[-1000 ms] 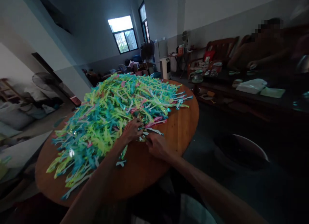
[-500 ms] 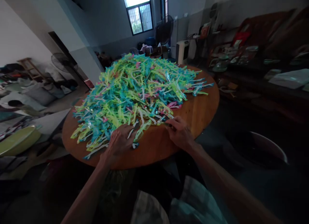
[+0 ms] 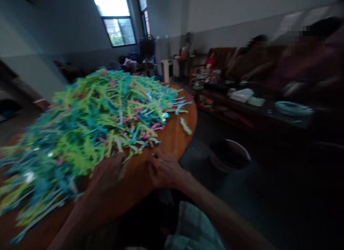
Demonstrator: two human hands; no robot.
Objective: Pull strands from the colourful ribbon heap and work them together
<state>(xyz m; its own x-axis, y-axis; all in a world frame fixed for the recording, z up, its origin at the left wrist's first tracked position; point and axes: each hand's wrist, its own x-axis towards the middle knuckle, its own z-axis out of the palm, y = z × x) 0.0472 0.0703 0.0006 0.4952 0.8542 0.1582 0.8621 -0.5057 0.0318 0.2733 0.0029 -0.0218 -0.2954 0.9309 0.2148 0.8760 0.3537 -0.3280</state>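
A big heap of thin, soft-looking strips (image 3: 91, 113) in yellow-green, blue, white and pink covers much of a round wooden table (image 3: 174, 135). My left hand (image 3: 109, 171) is at the heap's near edge, smeared by motion, and its fingers are hard to make out. To its right, over bare wood close to the table's front edge, my right hand (image 3: 166, 169) has its fingers drawn together. Anything between those fingertips is too small or blurred to name. One pale green and white strip (image 3: 185, 125) lies apart from the heap near the right rim.
On the floor to the right stands a round tub (image 3: 231, 155) with a pale rim. Beyond it is a long dark low table (image 3: 268, 110) with a blue-green dish (image 3: 292, 108). Two people (image 3: 303, 67) sit behind that table. A window (image 3: 118, 27) lets in light at the back.
The view has swung right, bringing the people and low table into sight. A separate strip now lies near the table's right rim. My left hand has left the loose strips it was touching.
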